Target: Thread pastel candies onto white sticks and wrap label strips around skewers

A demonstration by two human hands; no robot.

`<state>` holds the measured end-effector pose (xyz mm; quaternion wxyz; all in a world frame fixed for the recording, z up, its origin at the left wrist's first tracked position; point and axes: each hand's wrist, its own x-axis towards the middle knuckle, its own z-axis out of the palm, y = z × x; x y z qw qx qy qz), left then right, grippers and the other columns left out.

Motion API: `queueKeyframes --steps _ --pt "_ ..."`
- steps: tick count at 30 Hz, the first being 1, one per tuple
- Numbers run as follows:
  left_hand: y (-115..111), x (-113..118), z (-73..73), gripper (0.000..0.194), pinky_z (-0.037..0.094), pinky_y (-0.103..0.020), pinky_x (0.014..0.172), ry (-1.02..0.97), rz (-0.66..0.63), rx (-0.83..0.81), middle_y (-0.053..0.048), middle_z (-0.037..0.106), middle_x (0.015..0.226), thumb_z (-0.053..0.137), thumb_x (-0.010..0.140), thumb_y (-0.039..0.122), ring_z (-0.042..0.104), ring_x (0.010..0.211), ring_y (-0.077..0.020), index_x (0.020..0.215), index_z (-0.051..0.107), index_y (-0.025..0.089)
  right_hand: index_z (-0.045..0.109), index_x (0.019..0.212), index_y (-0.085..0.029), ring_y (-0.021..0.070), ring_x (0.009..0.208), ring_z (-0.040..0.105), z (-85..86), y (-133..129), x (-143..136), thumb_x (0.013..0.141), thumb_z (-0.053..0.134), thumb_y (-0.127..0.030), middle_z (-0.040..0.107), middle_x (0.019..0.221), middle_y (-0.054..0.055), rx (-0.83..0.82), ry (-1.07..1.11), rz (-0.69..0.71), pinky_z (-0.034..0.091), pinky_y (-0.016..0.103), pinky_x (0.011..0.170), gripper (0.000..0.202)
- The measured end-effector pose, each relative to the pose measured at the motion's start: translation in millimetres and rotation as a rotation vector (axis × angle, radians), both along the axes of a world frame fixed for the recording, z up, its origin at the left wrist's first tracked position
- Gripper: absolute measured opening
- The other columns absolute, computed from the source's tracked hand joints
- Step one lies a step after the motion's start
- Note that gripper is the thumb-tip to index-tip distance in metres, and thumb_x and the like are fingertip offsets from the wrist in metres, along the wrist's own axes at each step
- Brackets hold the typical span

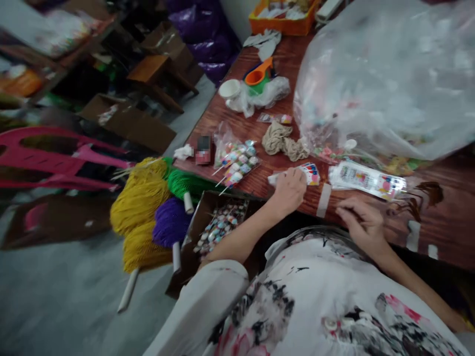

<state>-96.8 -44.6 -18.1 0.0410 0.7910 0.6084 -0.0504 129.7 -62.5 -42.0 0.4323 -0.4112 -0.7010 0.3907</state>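
Note:
My left hand (291,190) is at the table's front edge, fingers bent and together over a small fanned stack of printed packets (312,174); part of the stack is hidden under it. To the right, my right hand (361,222) hovers by the edge with thumb and forefinger close together; anything between them is too small to make out. Just beyond it lies a pile of clear printed plastic sleeves (367,180). Left of my left hand rests a bunch of wrapped candies on sticks (239,165), partly in clear plastic.
A big clear plastic bag (386,74) fills the right of the table. Beige cloth (282,141), an orange strainer-like cup (256,76) and a white cup (230,89) stand farther back. A carton of candies (222,222) and yellow string bundles (143,217) are at lower left.

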Motion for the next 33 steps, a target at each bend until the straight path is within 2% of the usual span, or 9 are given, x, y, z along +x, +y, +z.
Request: queueKeyframes --steps 2,4,9,12,16,20,24,29,33 --pt "12.1 2.8 -13.5 0.031 0.046 -0.042 0.084 0.039 -0.017 0.010 -0.018 0.062 0.112 0.044 0.089 0.010 0.055 0.108 -0.0308 0.112 0.064 0.009 0.070 0.092 -0.022 0.0163 0.071 0.065 -0.9 -4.6 14.6 0.087 0.060 -0.013 0.070 0.079 0.004 0.216 -0.139 0.039 0.053 0.030 0.066 0.014" --pt "19.4 -7.2 -27.3 0.031 0.045 -0.042 0.083 0.031 -0.010 0.066 -0.019 0.064 0.109 0.042 0.090 0.010 0.057 0.103 -0.0302 0.111 0.065 0.010 0.068 0.097 -0.021 0.0162 0.070 0.064 -8.5 -9.4 40.6 0.086 0.059 -0.009 0.070 0.080 0.005 0.322 -0.252 -0.048 0.053 0.029 0.064 0.018" --pt "26.2 -30.7 -55.1 0.027 0.045 -0.040 0.082 -0.145 -0.011 0.270 -0.015 0.070 0.099 0.044 0.093 0.017 0.061 0.095 -0.0267 0.099 0.070 0.015 0.069 0.096 -0.020 0.0192 0.076 0.067 -26.0 -13.3 121.4 0.088 0.058 -0.012 0.072 0.085 0.006 0.330 -0.480 -0.485 0.054 0.032 0.072 0.015" --pt "27.8 -32.0 -61.8 0.026 0.046 -0.038 0.084 -0.212 -0.006 0.356 -0.013 0.071 0.094 0.044 0.094 0.019 0.062 0.093 -0.0250 0.091 0.070 0.016 0.070 0.095 -0.020 0.0218 0.081 0.067 -22.0 -0.8 157.7 0.088 0.058 -0.016 0.073 0.089 0.008 0.329 -0.645 -0.605 0.054 0.035 0.075 0.015" --pt "31.3 -29.0 -58.3 0.026 0.047 -0.036 0.088 -0.252 0.037 0.387 -0.012 0.071 0.094 0.046 0.096 0.023 0.061 0.095 -0.0241 0.090 0.070 0.017 0.071 0.093 -0.020 0.0223 0.086 0.067 -13.7 15.6 177.4 0.088 0.058 -0.017 0.072 0.092 0.009 0.347 -0.740 -0.638 0.053 0.036 0.082 0.014" --pt "34.3 -25.2 -47.5 0.026 0.046 -0.037 0.082 -0.190 0.110 0.351 -0.012 0.070 0.101 0.046 0.096 0.024 0.058 0.097 -0.0259 0.101 0.071 0.019 0.070 0.092 -0.020 0.0217 0.086 0.066 -18.2 18.9 167.2 0.089 0.057 -0.018 0.072 0.091 0.008 0.333 -0.767 -0.589 0.053 0.035 0.080 0.013" --pt "39.9 -28.2 -45.4 0.025 0.046 -0.036 0.079 -0.155 0.072 0.405 -0.011 0.068 0.095 0.048 0.095 0.025 0.056 0.093 -0.0261 0.089 0.071 0.019 0.070 0.091 -0.019 0.0219 0.087 0.066 -20.0 29.2 156.8 0.090 0.056 -0.016 0.071 0.089 0.008 0.372 -0.789 -0.530 0.053 0.034 0.079 0.014" --pt "45.5 -34.7 -52.4 0.023 0.046 -0.036 0.077 -0.163 0.037 0.428 -0.010 0.069 0.091 0.050 0.094 0.025 0.058 0.089 -0.0250 0.083 0.070 0.020 0.070 0.096 -0.020 0.0241 0.087 0.067 12.2 50.7 186.2 0.089 0.054 -0.017 0.072 0.092 0.009 0.425 -0.851 -0.592 0.052 0.037 0.079 0.018" --pt "22.0 -18.8 -42.0 0.026 0.046 -0.036 0.086 -0.118 0.142 0.265 -0.012 0.069 0.100 0.046 0.096 0.023 0.060 0.097 -0.0238 0.094 0.071 0.019 0.070 0.101 -0.021 0.0313 0.091 0.069 33.0 56.2 198.5 0.091 0.054 -0.026 0.073 0.093 0.013 0.489 -0.873 -0.521 0.050 0.044 0.081 0.019"
